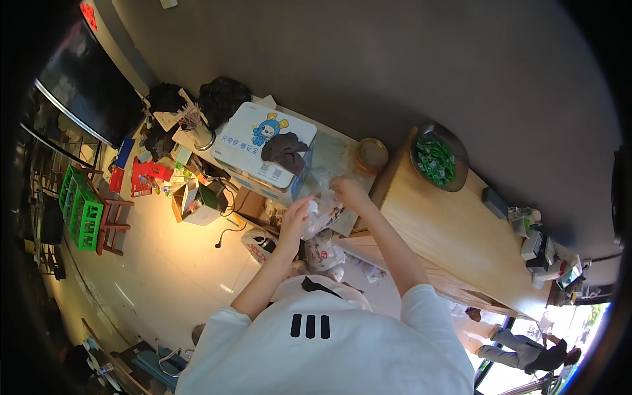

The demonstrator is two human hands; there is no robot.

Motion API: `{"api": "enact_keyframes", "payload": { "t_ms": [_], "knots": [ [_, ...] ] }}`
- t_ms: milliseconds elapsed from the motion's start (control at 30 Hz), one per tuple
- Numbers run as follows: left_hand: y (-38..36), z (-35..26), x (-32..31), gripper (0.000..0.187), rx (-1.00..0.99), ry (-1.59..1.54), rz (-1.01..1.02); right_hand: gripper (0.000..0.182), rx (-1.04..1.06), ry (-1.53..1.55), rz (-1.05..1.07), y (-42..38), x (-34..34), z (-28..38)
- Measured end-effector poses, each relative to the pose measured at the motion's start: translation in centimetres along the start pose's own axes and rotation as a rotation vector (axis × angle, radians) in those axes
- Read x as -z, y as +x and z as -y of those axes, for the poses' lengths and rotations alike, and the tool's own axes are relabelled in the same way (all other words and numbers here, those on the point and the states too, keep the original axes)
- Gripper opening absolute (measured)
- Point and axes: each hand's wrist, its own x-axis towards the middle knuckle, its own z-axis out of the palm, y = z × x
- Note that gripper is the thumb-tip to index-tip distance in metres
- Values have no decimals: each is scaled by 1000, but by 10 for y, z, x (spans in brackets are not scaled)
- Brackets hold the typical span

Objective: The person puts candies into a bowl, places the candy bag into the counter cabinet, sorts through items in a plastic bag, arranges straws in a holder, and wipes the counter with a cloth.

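Observation:
A clear plastic bag [320, 220] with dark print hangs between my hands at the edge of a low table. My left hand [298, 214] is at the bag's left side, its fingers closed around a small white item at the bag. On the right, my right hand [347, 192] pinches the upper part of the bag. Just beyond them stands a white box [247, 155] with a blue cartoon figure, and a dark crumpled cloth [286, 153] lies on its top. A round jar [371, 155] stands behind my right hand.
To the right, a wooden counter [434, 227] carries a tray of green packets [436, 163]. Filled bags [322, 253] sit below my hands. Left are an open carton [197, 203], cables and a green crate [80, 209]. A person [526, 350] is at the far lower right.

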Motion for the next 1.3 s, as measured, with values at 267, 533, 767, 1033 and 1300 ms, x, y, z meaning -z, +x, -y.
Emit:
{"api": "enact_keyframes", "payload": {
  "t_ms": [267, 533, 767, 1033, 1300],
  "knots": [
    [-19, 11, 15, 31, 50, -49, 23, 19, -615, -90, -108, 14, -4, -43],
    [-29, 12, 26, 33, 36, -36, 5, 29, -610, 105, -125, 23, -77, -93],
    [-32, 14, 31, 31, 55, -33, 8, 12, -600, -37, -151, 30, -94, -98],
    [-42, 0, 56, 25, 83, -81, -62, 9, -530, 159, -364, 7, -40, -59],
    [-55, -8, 90, 33, 73, 18, -30, 9, -309, 417, -291, -60, -29, 11]
  ]
}}
